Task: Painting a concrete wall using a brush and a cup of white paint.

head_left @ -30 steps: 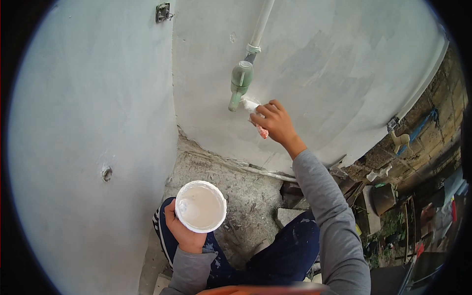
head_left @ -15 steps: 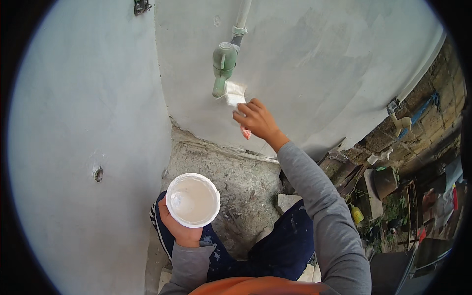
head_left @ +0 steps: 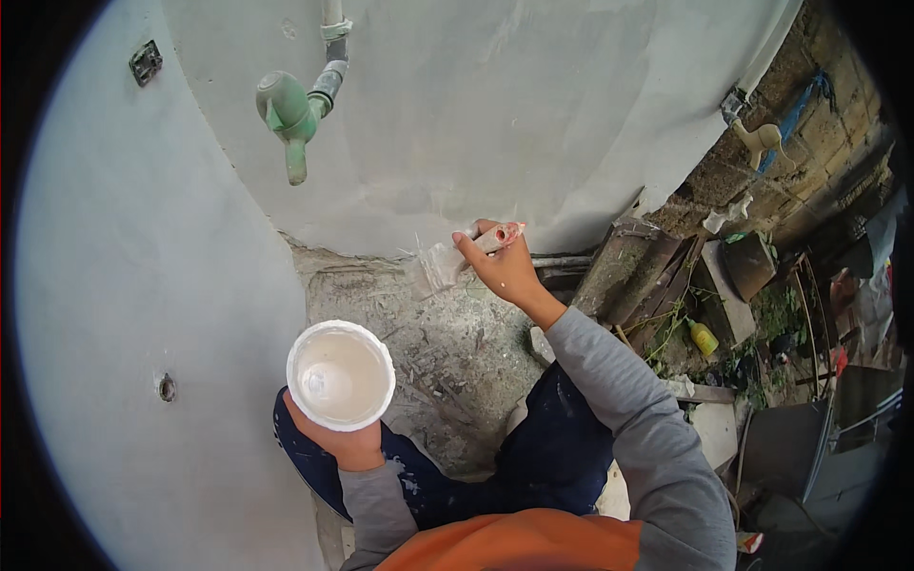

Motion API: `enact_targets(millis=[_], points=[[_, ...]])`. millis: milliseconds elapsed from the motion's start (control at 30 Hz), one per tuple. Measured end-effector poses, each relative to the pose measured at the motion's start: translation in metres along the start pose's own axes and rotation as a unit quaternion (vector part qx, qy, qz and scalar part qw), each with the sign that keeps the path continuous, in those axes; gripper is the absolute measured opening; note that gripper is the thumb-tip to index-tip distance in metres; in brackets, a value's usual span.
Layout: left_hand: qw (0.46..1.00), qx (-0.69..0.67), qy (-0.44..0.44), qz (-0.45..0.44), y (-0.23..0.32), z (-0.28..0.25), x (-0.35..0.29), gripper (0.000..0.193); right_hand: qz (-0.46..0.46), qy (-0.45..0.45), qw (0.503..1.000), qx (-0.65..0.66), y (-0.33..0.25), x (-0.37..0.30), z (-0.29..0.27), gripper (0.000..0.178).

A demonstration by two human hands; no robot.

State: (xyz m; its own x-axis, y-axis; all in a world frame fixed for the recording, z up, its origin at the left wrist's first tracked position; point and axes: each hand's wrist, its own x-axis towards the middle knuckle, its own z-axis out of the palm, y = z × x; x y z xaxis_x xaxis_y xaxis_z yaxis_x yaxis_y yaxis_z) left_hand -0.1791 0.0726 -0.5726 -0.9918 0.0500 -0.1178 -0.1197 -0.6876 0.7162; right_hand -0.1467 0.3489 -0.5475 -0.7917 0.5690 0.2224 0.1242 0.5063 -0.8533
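Observation:
My left hand (head_left: 347, 445) is wrapped round a white tub (head_left: 341, 420), which I hold from below and the side. Pale whitish paint (head_left: 347, 373) shows inside it. Between the fingers of my right hand (head_left: 507, 269) is a paintbrush (head_left: 487, 240), its handle end red and stained white. The white-coated bristles (head_left: 440, 269) point left and are smeared by motion, low in front of the grey wall (head_left: 457, 124) by its bottom edge. Whether they touch the wall I cannot tell.
A green fitting (head_left: 291, 119) on a pipe juts from the wall at upper left. Another grey wall (head_left: 190, 285) stands close on my left, with a small hole. Boards (head_left: 633, 271), a yellow bottle (head_left: 703, 338) and other clutter lie to the right. Rough concrete (head_left: 438, 352) is underfoot.
My right hand has taken the brush from beside the green fitting down to the wall's bottom edge, and its handle has swung from pointing down to pointing right. The view has shifted right.

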Motion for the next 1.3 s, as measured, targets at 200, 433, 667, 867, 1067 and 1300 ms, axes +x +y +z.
enact_targets(millis=[200, 433, 667, 867, 1067, 1300], points=[[0.974, -0.225, 0.009, -0.022, -0.021, 0.045, 0.034, 0.044, 0.108, 0.059, 0.930, 0.347, 0.006, -0.003, 0.008, 0.024], [0.863, -0.423, -0.231, -0.154, -0.115, -0.001, 0.055, 0.055, 0.087, 0.214, 0.880, 0.416, -0.007, -0.001, -0.013, 0.019], [0.926, -0.320, -0.079, -0.185, -0.128, 0.016, 0.046, 0.048, 0.032, 0.263, 0.861, 0.434, -0.011, -0.011, -0.023, 0.019], [0.906, -0.350, -0.172, -0.164, -0.141, 0.002, 0.052, 0.048, -0.125, 0.206, 0.883, 0.403, -0.021, -0.026, -0.029, 0.020], [0.842, -0.438, -0.275, -0.153, -0.140, 0.000, 0.044, 0.051, -0.254, 0.232, 0.871, 0.351, -0.049, -0.039, -0.020, 0.021], [0.941, -0.297, -0.062, -0.150, -0.123, 0.020, 0.042, 0.050, -0.391, 0.107, 0.891, 0.203, -0.040, -0.042, -0.019, 0.015]])
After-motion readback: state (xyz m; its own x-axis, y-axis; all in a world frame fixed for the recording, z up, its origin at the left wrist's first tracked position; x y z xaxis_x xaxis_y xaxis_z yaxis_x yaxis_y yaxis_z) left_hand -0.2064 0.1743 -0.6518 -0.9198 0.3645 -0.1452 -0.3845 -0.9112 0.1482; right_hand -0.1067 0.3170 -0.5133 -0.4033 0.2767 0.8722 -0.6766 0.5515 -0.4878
